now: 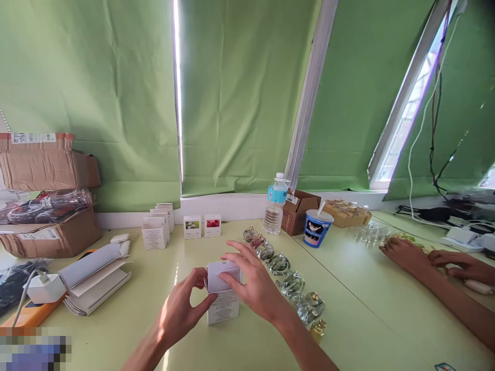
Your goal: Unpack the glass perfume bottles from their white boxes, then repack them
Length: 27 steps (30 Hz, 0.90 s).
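A small white printed box (223, 308) stands upright on the table in front of me, its lid flap (217, 278) raised at the top. My left hand (184, 304) grips the box's upper left side between thumb and fingers. From the right, my right hand (253, 286) has its thumb against the front of the flap and its fingers reaching over the top. The far side of the flap is hidden. Just right of my right hand runs a row of glass bottles (293, 284), with a small gold bottle (318, 330) at the near end.
White boxes (154, 234) stand at the back left, near two picture boxes (212, 225). Flattened cartons (96, 281) lie left, beside a power strip (34, 314). A water bottle (273, 214) and blue cup (317, 229) stand behind. Another person's hands (406, 255) work at right.
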Tool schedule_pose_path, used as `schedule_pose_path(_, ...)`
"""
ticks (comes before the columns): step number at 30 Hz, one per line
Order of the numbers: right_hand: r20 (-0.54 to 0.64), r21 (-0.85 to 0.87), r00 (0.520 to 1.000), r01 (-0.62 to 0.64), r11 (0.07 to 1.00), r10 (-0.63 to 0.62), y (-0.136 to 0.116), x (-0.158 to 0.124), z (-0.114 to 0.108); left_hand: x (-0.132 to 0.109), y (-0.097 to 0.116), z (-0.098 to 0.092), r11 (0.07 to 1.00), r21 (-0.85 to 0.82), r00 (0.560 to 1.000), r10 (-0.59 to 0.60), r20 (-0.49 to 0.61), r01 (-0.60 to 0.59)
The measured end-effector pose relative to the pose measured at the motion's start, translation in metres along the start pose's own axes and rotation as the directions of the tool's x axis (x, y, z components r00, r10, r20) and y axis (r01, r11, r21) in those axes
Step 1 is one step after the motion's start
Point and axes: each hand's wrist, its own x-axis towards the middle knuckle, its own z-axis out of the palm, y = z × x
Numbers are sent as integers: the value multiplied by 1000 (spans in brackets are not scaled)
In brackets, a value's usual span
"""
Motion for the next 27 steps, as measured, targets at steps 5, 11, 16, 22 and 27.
schedule_pose_path(5,143,-129,988,81,988,-62,3,-11,9,-1,-5,2,999,4,998,-45,-40,45)
schedule_pose_path(11,101,11,995,6,1000,-7,8,-11,7,-2,-10,3,986,-133,992,-106,-74,96)
schedule_pose_path(16,-326,183,929,-122,976,177,34,-2,0,-5,-18,12,976,-151,982,-139,125,157)
schedule_pose_path(22,-632,306,703,-162,938,328,38,-9,-38,4,-62,9,977,-152,985,-135,106,150)
schedule_pose_path(27,-658,203,587,-464,862,471,45,-69,-79,14,-88,0,982,-80,986,-167,30,169)
